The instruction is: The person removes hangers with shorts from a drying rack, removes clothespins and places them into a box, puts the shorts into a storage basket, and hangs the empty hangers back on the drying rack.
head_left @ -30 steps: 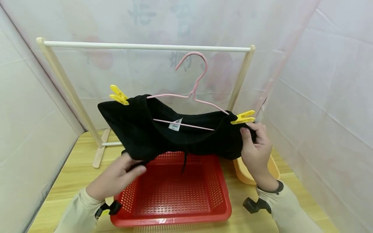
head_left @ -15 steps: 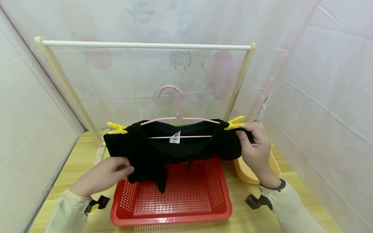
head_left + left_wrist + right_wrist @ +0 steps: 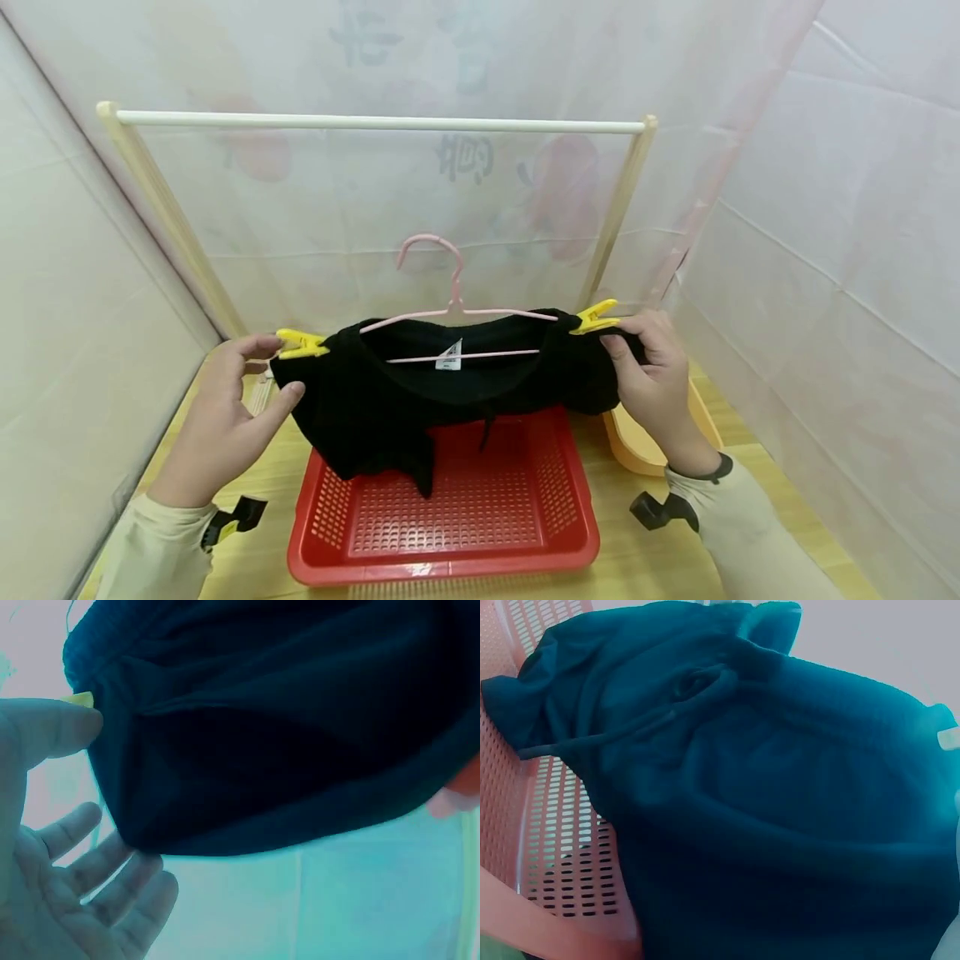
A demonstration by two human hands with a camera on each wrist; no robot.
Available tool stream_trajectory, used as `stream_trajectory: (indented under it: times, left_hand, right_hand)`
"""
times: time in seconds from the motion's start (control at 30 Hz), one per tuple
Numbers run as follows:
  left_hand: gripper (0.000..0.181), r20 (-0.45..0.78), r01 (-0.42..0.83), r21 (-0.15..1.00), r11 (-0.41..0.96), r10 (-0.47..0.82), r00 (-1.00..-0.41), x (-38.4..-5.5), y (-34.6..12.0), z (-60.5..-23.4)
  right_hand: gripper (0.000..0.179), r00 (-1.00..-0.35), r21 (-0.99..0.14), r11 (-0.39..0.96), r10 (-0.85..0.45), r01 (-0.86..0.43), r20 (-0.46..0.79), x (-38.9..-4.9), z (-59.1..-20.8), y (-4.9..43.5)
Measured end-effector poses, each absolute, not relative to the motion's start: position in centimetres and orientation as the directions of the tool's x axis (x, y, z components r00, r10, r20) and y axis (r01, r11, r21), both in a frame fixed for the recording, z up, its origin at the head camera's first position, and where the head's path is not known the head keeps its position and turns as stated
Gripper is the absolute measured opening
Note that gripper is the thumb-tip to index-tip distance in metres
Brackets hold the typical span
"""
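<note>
Black drawstring shorts (image 3: 375,408) hang spread on a pink hanger (image 3: 455,310) in the head view, a white tag (image 3: 450,355) inside the waistband. One yellow clothespin (image 3: 302,343) clips the waistband at the left, another yellow clothespin (image 3: 596,317) at the right. My right hand (image 3: 654,379) pinches the right corner of the shorts beside its clothespin. My left hand (image 3: 225,417) is at the left corner, thumb and fingers spread apart, fingertips right by the left clothespin. In the left wrist view, the left thumb (image 3: 75,727) overlaps the cloth's edge.
Under the shorts stands a red perforated basket (image 3: 442,571). A yellow tub (image 3: 633,450) sits behind my right hand. At the back, a wooden rack with a white rod (image 3: 382,122) spans the table (image 3: 637,558). Pale curtains enclose both sides and the back.
The hanger and shorts have come down and to the left, and the hanger now stands level. My left hand let go of the lower cloth and rose to the left clothespin.
</note>
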State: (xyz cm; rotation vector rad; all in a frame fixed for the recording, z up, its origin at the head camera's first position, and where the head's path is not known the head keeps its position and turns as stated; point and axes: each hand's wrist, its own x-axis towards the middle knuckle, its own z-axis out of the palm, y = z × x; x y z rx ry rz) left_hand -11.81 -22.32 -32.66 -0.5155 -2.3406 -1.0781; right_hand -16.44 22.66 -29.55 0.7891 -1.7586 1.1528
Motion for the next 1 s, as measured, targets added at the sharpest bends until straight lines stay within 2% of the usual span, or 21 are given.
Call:
stream_trajectory:
  times: [0.1, 0.2, 0.23, 0.3, 0.47, 0.53, 0.63, 0.7, 0.77, 0.8, 0.87, 1.0]
  left_hand:
    - [0.046, 0.555, 0.526, 0.559, 0.641, 0.182, -0.811, -12.1, -21.6, -32.6]
    - [0.015, 0.553, 0.568, 0.514, 0.643, 0.258, -0.792, -12.7, -21.1, -33.0]
    - [0.015, 0.557, 0.580, 0.507, 0.638, 0.271, -0.785, -12.9, -21.0, -33.2]
    - [0.028, 0.574, 0.590, 0.493, 0.639, 0.271, -0.773, -13.2, -20.9, -33.5]
    - [0.042, 0.637, 0.541, 0.495, 0.680, 0.140, -0.758, -13.3, -21.4, -34.2]
    - [0.047, 0.663, 0.529, 0.505, 0.682, 0.086, -0.744, -13.4, -21.7, -34.5]
    - [0.053, 0.700, 0.537, 0.524, 0.661, 0.024, -0.714, -13.8, -22.2, -34.9]
    - [0.055, 0.723, 0.546, 0.533, 0.646, -0.014, -0.690, -14.0, -22.6, -35.3]
    - [0.057, 0.741, 0.544, 0.540, 0.642, -0.055, -0.670, -14.2, -22.9, -35.6]
    - [0.059, 0.745, 0.541, 0.542, 0.643, -0.071, -0.663, -14.2, -23.1, -35.8]
    - [0.060, 0.738, 0.515, 0.560, 0.650, -0.108, -0.666, -14.2, -23.2, -36.0]
    - [0.064, 0.673, 0.404, 0.638, 0.656, -0.218, -0.707, -13.8, -23.1, -35.7]
  right_hand:
    - [0.023, -0.415, -0.360, 0.363, -0.081, -0.859, 0.906, -17.3, -30.1, 22.9]
    - [0.034, -0.387, -0.327, 0.376, -0.096, -0.867, 0.917, -18.1, -30.7, 22.8]
    - [0.038, -0.380, -0.319, 0.378, -0.097, -0.869, 0.920, -18.0, -30.6, 22.6]
    - [0.043, -0.375, -0.314, 0.376, -0.098, -0.872, 0.922, -18.1, -30.7, 22.3]
    - [0.040, -0.483, -0.454, 0.234, -0.087, -0.860, 0.871, -18.4, -31.7, 22.6]
    - [0.048, -0.561, -0.523, 0.252, -0.106, -0.814, 0.821, -18.8, -32.4, 23.5]
    - [0.048, -0.724, -0.598, 0.453, -0.175, -0.661, 0.667, -19.7, -34.2, 25.4]
    - [0.036, -0.824, -0.595, 0.601, -0.212, -0.534, 0.525, -20.4, -35.7, 26.4]
    - [0.019, -0.884, -0.569, 0.698, -0.210, -0.435, 0.418, -21.1, -37.1, 27.1]
    - [0.013, -0.898, -0.562, 0.721, -0.196, -0.404, 0.394, -21.4, -37.5, 27.3]
    - [0.012, -0.906, -0.561, 0.743, -0.147, -0.365, 0.396, -21.6, -37.6, 27.4]
    - [0.019, -0.867, -0.612, 0.695, -0.033, -0.378, 0.498, -20.9, -35.1, 26.9]
